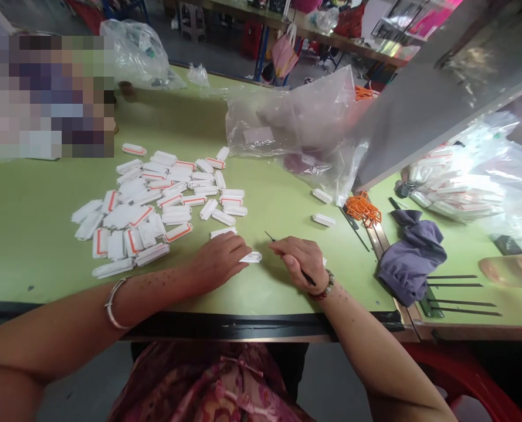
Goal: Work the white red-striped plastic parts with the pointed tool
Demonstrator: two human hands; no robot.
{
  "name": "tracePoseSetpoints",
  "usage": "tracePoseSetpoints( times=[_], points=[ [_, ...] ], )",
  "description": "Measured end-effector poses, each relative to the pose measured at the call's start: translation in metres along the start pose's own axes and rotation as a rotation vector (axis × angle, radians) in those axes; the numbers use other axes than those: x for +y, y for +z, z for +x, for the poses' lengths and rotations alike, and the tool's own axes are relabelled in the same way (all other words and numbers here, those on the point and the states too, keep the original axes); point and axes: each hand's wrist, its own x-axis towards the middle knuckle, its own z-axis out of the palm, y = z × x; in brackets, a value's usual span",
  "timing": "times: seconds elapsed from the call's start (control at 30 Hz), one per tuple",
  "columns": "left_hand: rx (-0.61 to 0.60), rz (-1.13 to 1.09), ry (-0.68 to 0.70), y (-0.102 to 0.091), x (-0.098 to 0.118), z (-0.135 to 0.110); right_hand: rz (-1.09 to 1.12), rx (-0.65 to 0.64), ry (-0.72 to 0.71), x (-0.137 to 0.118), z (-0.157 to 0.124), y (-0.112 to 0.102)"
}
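The left hand (219, 262) lies flat on the green worktop (32, 264) near its front edge, and its fingers (237, 249) are pressed together. Their tips touch the end of a small white plastic piece (251, 257), which lies between the 2 hands. The right hand (298, 264) has curled fingers and pinches a thin black pointed tool (307, 276) against the thumb. The tip of this tool points to the left, above the piece, and it does not touch it. Behind the hands, toward the left of the worktop, lies a loose pile of white pieces with orange stripes (146, 211). To the right of the hands are 2 more white pieces (323, 220), orange plastic links (363, 209) and a purple cloth (410, 255). 4 thin black sticks (452, 276) lie near the right corner, and a clear plastic bag (287, 123) lies toward the back edge.
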Motion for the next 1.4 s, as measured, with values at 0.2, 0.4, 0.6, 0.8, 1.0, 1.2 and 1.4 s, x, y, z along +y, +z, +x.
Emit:
tracePoseSetpoints(
  times=[0.2, 0.4, 0.6, 0.8, 1.0, 1.2, 1.4],
  points=[
    [0.141, -0.194, -0.112, 0.006, -0.013, 0.000, -0.061, -0.051, -0.148, -0.013, 0.001, 0.007],
    [0.098, -0.057, -0.097, 0.007, -0.017, 0.002, -0.030, -0.111, -0.161, -0.015, 0.004, 0.014],
    [-0.009, 0.122, -0.096, 0.000, -0.010, 0.003, -0.027, -0.078, -0.154, -0.013, 0.003, 0.011],
    [-0.067, 0.047, -0.113, -0.010, -0.010, 0.001, -0.032, -0.025, -0.143, -0.010, 0.004, 0.004],
    [-0.117, 0.010, -0.139, -0.016, -0.016, 0.003, -0.013, -0.033, -0.164, -0.012, 0.006, 0.006],
    [-0.040, 0.056, -0.220, -0.006, -0.016, 0.003, 0.004, -0.061, -0.173, -0.013, 0.005, 0.009],
    [0.017, -0.040, -0.177, 0.002, -0.016, 0.002, 0.044, -0.095, -0.180, -0.016, 0.004, 0.011]
  ],
)
